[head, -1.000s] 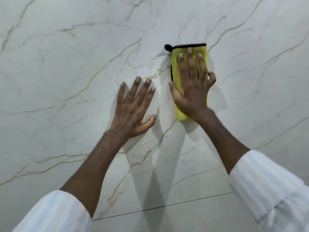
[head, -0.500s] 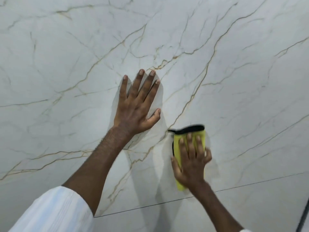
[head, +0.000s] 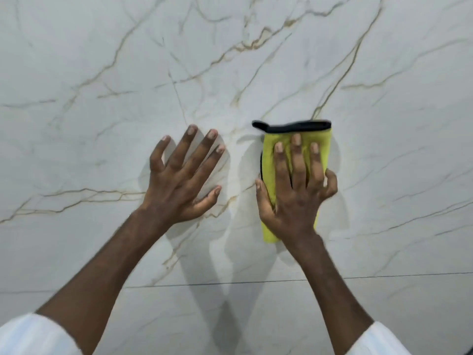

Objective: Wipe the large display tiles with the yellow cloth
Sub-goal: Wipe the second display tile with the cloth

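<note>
A large white marble-look display tile (head: 384, 73) with gold veins fills the view. The folded yellow cloth (head: 268, 160), with a black trim along its top edge, lies flat against it. My right hand (head: 294, 196) presses the cloth onto the tile. Three fingers lie straight over it, the thumb runs along its left edge and the little finger bends at its right edge. My left hand (head: 184, 180) rests flat on the bare tile just left of the cloth, fingers spread.
A thin horizontal joint line (head: 256, 283) crosses the surface below my hands, with another tile (head: 281, 324) beneath it. White sleeves show at both lower corners.
My right hand slid the cloth down the tile toward the joint, then back up level with my left hand. The left hand stayed flat in place.
</note>
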